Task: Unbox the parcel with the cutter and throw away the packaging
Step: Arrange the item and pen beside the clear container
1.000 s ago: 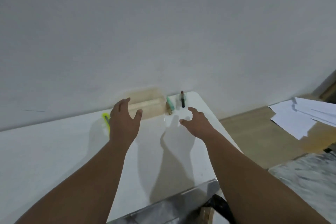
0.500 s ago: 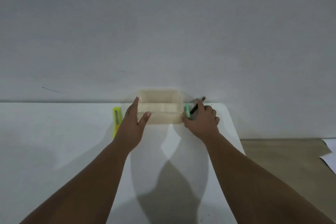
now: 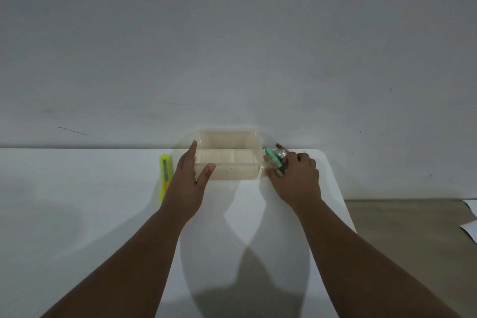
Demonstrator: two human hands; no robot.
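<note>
A pale open box [image 3: 228, 162] stands at the far edge of the white table [image 3: 77, 214], against the wall. My left hand [image 3: 188, 183] holds its left side, fingers along the wall of the box and thumb on the front rim. My right hand [image 3: 296, 175] is just right of the box, its fingers curled round a clear packet of pens [image 3: 276, 161] with a green and a dark one showing. A yellow cutter [image 3: 165, 175] lies on the table just left of my left hand, untouched.
The table ends at a rounded right corner [image 3: 322, 155], with brown floor [image 3: 400, 240] beyond. White paper sheets [image 3: 471, 222] lie on the floor at the far right edge. A plain grey wall rises right behind the table.
The view swung so the box is centred. My left hand came to the box's left side, and my right hand closed round the pens beside the box.
</note>
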